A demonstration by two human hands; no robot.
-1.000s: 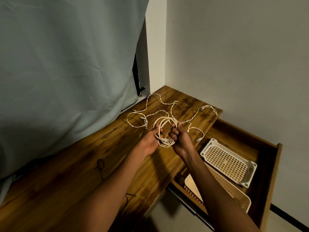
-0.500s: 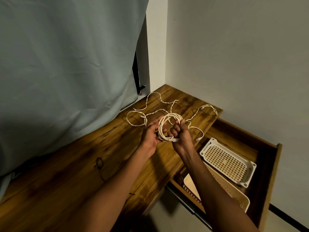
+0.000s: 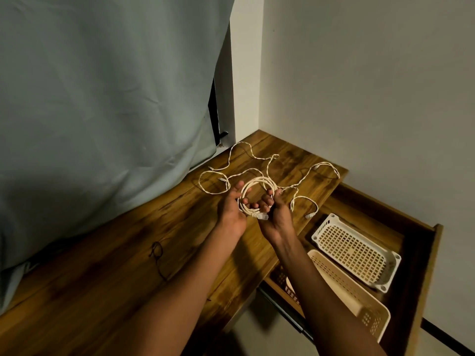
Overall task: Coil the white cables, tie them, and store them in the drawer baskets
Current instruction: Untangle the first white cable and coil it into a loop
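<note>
Both hands meet above the wooden desk (image 3: 108, 291), holding one coiled white cable (image 3: 257, 185) between them as a round hoop; the left hand (image 3: 231, 209) curls round the hoop's left side, thumb up along its outer edge, fingertips showing inside the ring; the right hand (image 3: 276, 214) grips the right side with fingers curled through it, and a connector end pokes out just under its knuckles, though how the tail is tucked there is hidden by the fingers. Beyond the hands, loose white cables (image 3: 259, 160) sprawl on the desk; their crossings are too tangled to count them. To the right of the right hand, an open drawer (image 3: 421, 253) holds a white basket (image 3: 357, 253) and, nearer the forearm, a beige basket (image 3: 354, 294) partly covered by that arm. Left of the left forearm lies a thin dark loop (image 3: 156, 251), hard to identify; a pale curtain (image 3: 102, 98) hangs behind.
</note>
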